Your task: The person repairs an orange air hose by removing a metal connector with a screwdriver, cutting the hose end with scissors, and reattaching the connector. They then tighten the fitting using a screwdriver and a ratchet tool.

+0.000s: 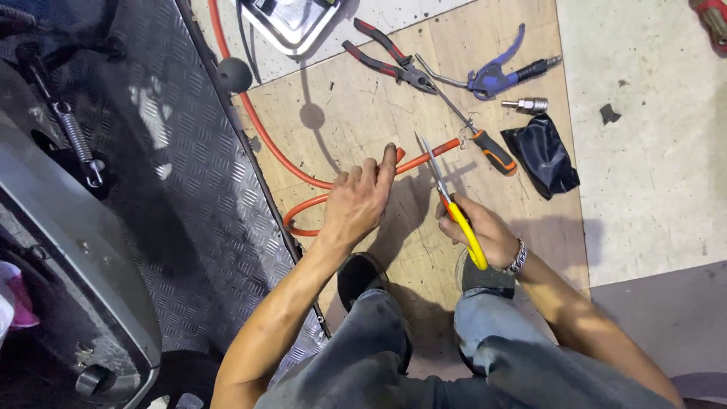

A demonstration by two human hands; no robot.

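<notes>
On the wooden floor board (363,113), in the middle of the view, lies a thin orange hose (424,157). Free end points to the upper right, long way slanting from lower left up to upper right. Farther back, bends into a loop by the left wrist and runs up along the edge of the bumpy metal plate (197,189) toward the top.

Held down near its end by the left hand (360,201). Fingers close together, stretched out along the hose and pressed on top of it, with the pointing finger reaching farthest. Short end piece sticks out past the fingertips.

Just past those fingertips, crossed by the blades of the yellow-handled scissors (454,208). Blades a little apart, tips pointing up and slightly left, one blade on each side of the hose. Gripped by the right hand (485,235), fingers curled tight through and around the yellow handles. Silver bracelet (518,257) on that wrist.

Beside the hose end, an orange-and-black screwdriver (485,144), handle to the lower right. Above it, red-handled pliers (390,57) and a blue air blow gun (500,72). Small silver fitting (528,104) to the right, and under it a crumpled black pouch (541,155), soft and shiny, no label to be seen. At the top edge, a square metal tray (291,26).

Below the hands, two knees in grey jeans and dark shoes.
</notes>
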